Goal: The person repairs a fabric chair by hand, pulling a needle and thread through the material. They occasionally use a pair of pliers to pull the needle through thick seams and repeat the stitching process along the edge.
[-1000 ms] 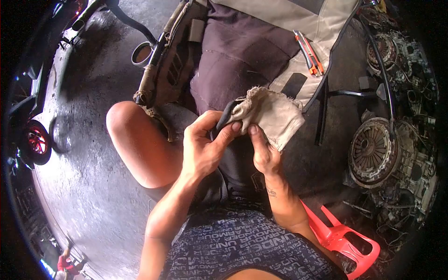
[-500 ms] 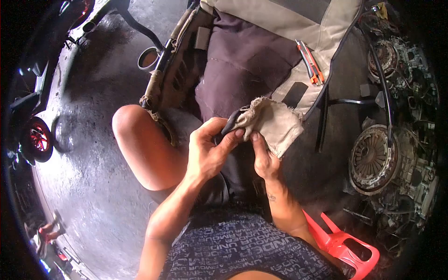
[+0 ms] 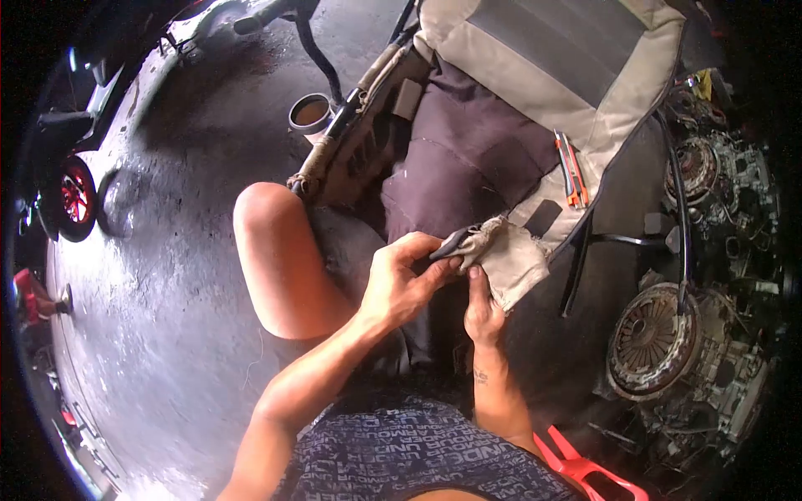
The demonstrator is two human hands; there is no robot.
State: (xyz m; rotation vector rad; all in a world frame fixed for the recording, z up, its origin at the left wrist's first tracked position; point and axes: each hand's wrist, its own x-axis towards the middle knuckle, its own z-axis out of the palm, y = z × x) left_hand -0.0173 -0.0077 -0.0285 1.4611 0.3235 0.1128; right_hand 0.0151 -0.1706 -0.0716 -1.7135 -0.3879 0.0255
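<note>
Both my hands hold a frayed beige cloth piece [image 3: 514, 263] with a dark band along one edge, just above my lap. My left hand [image 3: 405, 280] pinches the dark-edged, bunched corner between thumb and fingers. Close beside it, my right hand [image 3: 484, 309] grips the lower edge, its thumb on top and its fingers hidden behind the cloth. Beyond them a dark brown fabric [image 3: 476, 142] lies on the beige and grey seat cover [image 3: 618, 125]. An orange and grey utility knife [image 3: 572, 171] rests on the beige part, apart from my hands.
A cup [image 3: 311, 113] with brown contents stands by the frame tube at left. Greasy engine parts with a round clutch cover [image 3: 656, 338] lie at right. A red plastic stool [image 3: 585, 472] is near my right side. A red-rimmed wheel [image 3: 77, 199] and a person [image 3: 35, 299] are far left.
My view has shifted, so the knife, seat cover and cup appear farther right and lower. Both hands keep their hold on the cloth, with little visible change in grip.
</note>
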